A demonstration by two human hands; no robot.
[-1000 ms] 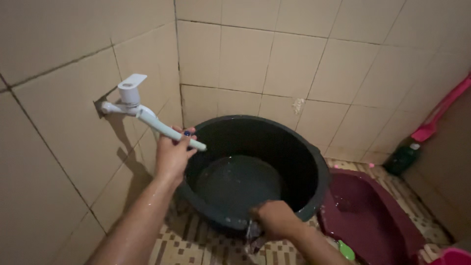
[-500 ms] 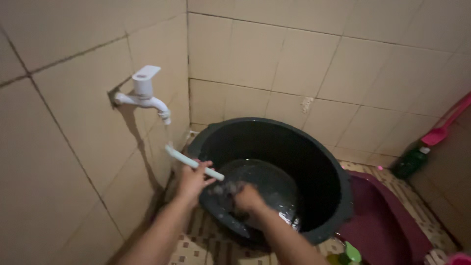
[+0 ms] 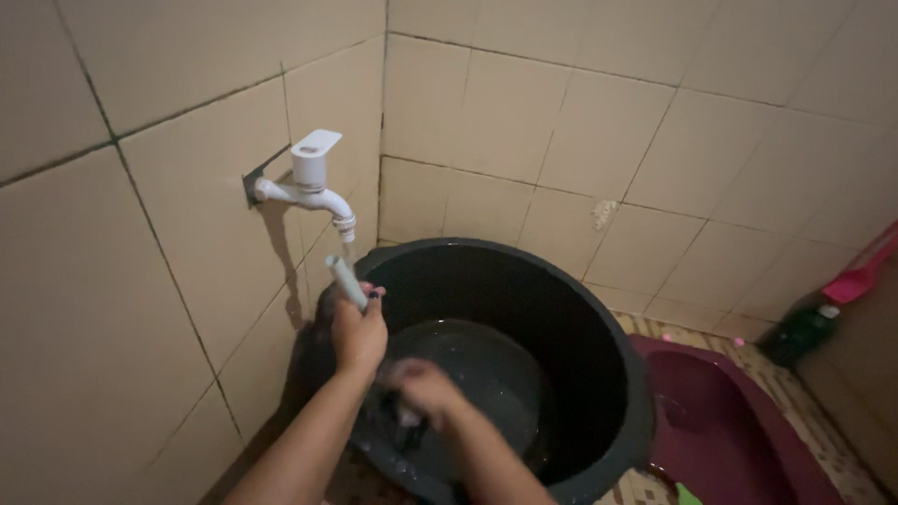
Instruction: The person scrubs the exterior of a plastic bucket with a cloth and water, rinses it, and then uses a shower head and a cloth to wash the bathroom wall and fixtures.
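Left of centre in the frame, the left hand [image 3: 358, 329] was wrapped around a pale toothbrush-like stick [image 3: 345, 281], fingers closed on its lower end, the upper end poking up just under the spout of the white wall tap [image 3: 310, 184] in the upper left. A thin stream of water ran from that spout onto it. Just beside, lower centre, the right hand [image 3: 420, 386] was blurred over the near rim of the big dark bucket [image 3: 580, 318]; whether it gripped anything could not be told, though something dark hung below it. Water lay in the bucket's bottom. A maroon squat toilet [image 3: 739, 430] sat at lower right, a dark green bottle [image 3: 798, 332] and pink scoop [image 3: 865, 269] at the right edge.
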